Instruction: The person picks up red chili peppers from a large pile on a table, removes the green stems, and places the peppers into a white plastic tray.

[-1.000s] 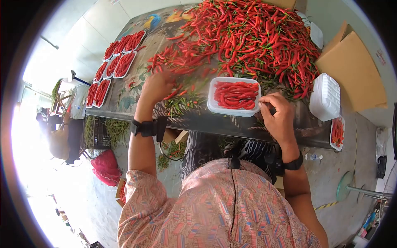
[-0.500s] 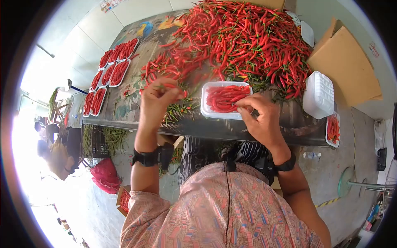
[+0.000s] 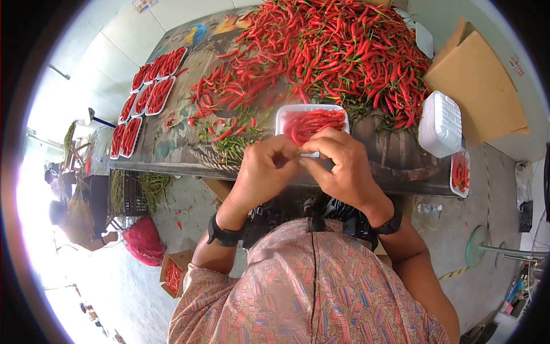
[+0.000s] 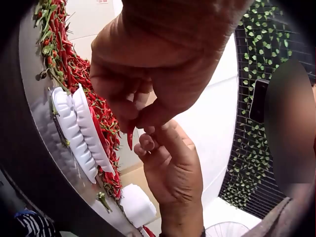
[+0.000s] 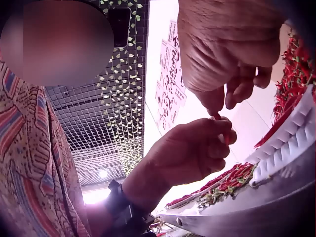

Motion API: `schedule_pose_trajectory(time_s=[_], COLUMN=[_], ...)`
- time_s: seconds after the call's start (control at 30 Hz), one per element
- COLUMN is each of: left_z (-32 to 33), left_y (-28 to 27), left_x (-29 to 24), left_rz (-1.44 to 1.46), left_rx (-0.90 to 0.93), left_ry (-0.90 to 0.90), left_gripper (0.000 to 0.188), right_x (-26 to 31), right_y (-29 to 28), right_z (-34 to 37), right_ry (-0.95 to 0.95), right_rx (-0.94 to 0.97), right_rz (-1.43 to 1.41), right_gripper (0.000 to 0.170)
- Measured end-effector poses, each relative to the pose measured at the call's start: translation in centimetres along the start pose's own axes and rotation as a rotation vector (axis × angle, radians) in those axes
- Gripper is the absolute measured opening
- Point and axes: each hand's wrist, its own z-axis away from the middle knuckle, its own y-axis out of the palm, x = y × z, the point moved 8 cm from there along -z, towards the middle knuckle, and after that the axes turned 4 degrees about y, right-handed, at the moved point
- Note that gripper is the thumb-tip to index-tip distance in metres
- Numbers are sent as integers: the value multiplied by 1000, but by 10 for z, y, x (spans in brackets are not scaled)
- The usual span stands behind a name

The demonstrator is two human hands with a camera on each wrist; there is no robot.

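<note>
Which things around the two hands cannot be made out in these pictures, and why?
- Pinched chili: head view, hidden by the left hand and right hand.
- Floor of the white tray: head view, covered by packed chilies.
- Small print on the wall sheet: right wrist view, too small.

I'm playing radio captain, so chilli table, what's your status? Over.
Left hand pinching slim red chilli. Right hand fingers meeting it, grip unclear. White plastic tray holding red chillies just beyond, near edge partly hidden by hands.
</note>
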Motion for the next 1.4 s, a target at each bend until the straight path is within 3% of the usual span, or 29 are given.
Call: schedule_pose_trajectory(time_s=[0.07, 0.13, 0.23, 0.43, 0.67, 0.73, 0.87, 0.97, 1.03, 1.07, 1.13, 1.17, 1.23, 1.27, 1.33, 1.37, 1.4], left_z=[4, 6, 9, 11, 15, 17, 19, 23, 25, 26, 23, 23, 20, 22, 22, 22, 22], left_y=[0, 0, 4, 6, 9, 11, 12, 14, 18, 17, 7, 6, -7, -10, -8, -7, -5], left_x=[-5, -27, -32, -45, -50, -56, -60, -67, -71, -71, -60, -55, -46, -42, -40, -38, -36], left_rz=[-94, -331, -427, -241, -376, -363, -340, -302, -234, -235, -206, -206, 31, 96, 91, 85, 84], left_rx=[5, 28, 71, 44, 83, 100, 87, 110, 153, 153, 73, 77, -56, -89, -106, -121, -121], left_ry=[14, 25, 114, 117, 264, 368, 409, 432, 441, 442, 341, 343, 311, 254, 240, 225, 224], left_gripper=[7, 8, 9, 11, 12, 14, 14, 13, 13, 13, 14, 14, 15, 16, 18, 19, 19], right_x=[4, 2, -3, -20, -22, -37, -38, -44, -52, -53, -47, -50, -41, -40, -46, -44, -45], right_y=[0, 1, 3, 7, 8, 22, 24, 27, 22, 17, 12, 11, 11, 11, 10, 15, 21], right_z=[2, 3, 7, 12, 17, 28, 30, 33, 29, 30, 35, 36, 35, 36, 35, 36, 38], right_ry=[-53, -8, 66, 259, 302, 592, 680, 708, 695, 694, 591, 591, 290, 290, 526, 526, 566], right_rx=[-7, 19, 47, 128, 170, 307, 398, 390, 285, 285, 502, 498, 569, 567, 413, 414, 385], right_rz=[51, 44, -20, -245, -234, -688, -880, -969, -1150, -1150, -774, -774, -455, -454, -536, -538, -694], right_gripper=[22, 19, 15, 12, 6, 5, 5, 3, 4, 4, 9, 9, 15, 15, 17, 17, 18])
